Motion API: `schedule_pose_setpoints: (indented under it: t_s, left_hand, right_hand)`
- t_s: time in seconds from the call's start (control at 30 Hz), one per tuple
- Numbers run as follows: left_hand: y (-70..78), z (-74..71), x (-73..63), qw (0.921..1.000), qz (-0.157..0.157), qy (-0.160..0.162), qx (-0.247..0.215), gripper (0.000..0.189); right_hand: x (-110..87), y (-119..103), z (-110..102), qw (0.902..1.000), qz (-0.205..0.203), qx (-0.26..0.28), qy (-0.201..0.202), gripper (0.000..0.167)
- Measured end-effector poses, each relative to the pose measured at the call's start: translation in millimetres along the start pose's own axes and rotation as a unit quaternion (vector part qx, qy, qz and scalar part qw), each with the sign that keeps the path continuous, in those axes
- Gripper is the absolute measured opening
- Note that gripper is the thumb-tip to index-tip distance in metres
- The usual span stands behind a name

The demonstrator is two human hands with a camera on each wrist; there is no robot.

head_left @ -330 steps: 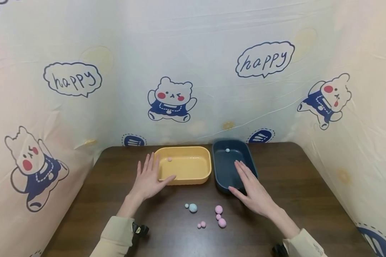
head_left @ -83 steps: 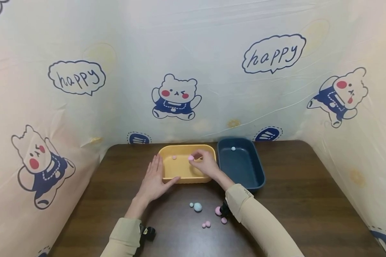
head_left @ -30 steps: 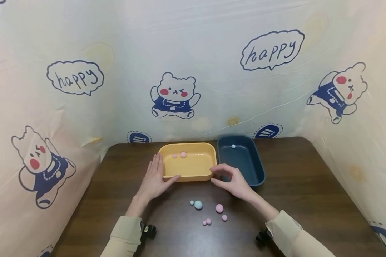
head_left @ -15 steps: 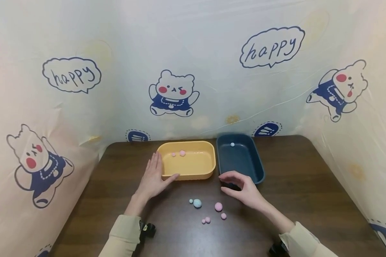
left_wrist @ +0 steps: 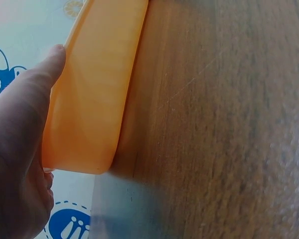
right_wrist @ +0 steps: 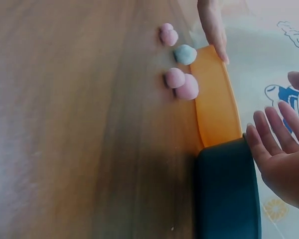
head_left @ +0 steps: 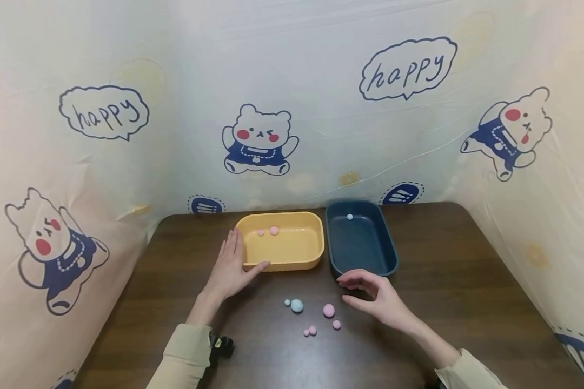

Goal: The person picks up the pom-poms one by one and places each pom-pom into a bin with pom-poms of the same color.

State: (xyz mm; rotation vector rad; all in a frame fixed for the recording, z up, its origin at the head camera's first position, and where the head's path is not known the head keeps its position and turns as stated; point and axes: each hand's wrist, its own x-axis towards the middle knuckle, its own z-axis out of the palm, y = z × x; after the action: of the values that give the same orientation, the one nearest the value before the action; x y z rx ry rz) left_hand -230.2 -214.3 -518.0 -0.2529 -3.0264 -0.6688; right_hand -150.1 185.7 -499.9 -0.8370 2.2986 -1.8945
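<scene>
My left hand (head_left: 227, 270) lies against the left end of the yellow tray (head_left: 292, 251), fingers straight along its side and thumb at the front rim. Two pink balls (head_left: 274, 230) sit inside near the back. My right hand (head_left: 382, 302), fingers loosely bent and holding nothing, hovers by the front edge of the dark blue tray (head_left: 362, 246), which has one small light blue ball (head_left: 349, 216) in it. Left of that hand, a larger pink ball (head_left: 329, 310) and a smaller one (head_left: 337, 324) rest on the table.
Farther left on the brown table (head_left: 272, 362) lie a light blue ball (head_left: 297, 306) with a tiny one (head_left: 287, 302) beside it. Nearer me are two little pink balls (head_left: 312, 330). A printed curtain (head_left: 321, 135) hangs behind and at both sides.
My right hand carried a pink ball from the table group into the yellow tray and let it go, then drew back right and toward me. The left hand stays at the yellow tray.
</scene>
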Motion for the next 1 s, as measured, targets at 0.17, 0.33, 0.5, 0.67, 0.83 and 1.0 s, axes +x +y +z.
schedule_pose_setpoints:
  t_s: [0.17, 0.33, 0.5, 0.67, 0.83, 1.0]
  left_hand:
    - [-0.6, -3.1, 0.9, 1.0, 0.004, 0.002, 0.003, 0.129]
    - [-1.2, -2.3, 1.0, 1.0, -0.001, -0.002, 0.003, 0.129]
    - [-1.2, 0.7, 0.8, 1.0, -0.003, 0.001, 0.0, 0.129]
    - [-1.8, 2.0, 2.2, 1.0, -0.004, 0.002, 0.004, 0.129]
    - [-1.8, 2.0, 2.2, 1.0, -0.005, 0.002, 0.003, 0.129]
    - [-2.1, 1.7, 1.9, 1.0, -0.004, 0.002, 0.0, 0.129]
  right_hand:
    - [-9.8, 7, -1, 0.9998, -0.021, 0.0, -0.006, 0.033]
    - [-17.3, 18, -5, 0.9998, -0.014, 0.005, -0.016, 0.034]
    - [-21.2, 28, -7, 0.9995, -0.008, 0.009, -0.029, 0.035]
    - [-22.4, 39, -3, 0.9993, -0.02, 0.001, -0.033, 0.035]
    - [-23.6, 43, 3, 0.9989, -0.022, -0.018, -0.038, 0.035]
    - [-24.7, 43, 7, 0.998, 0.005, -0.045, -0.046, 0.035]
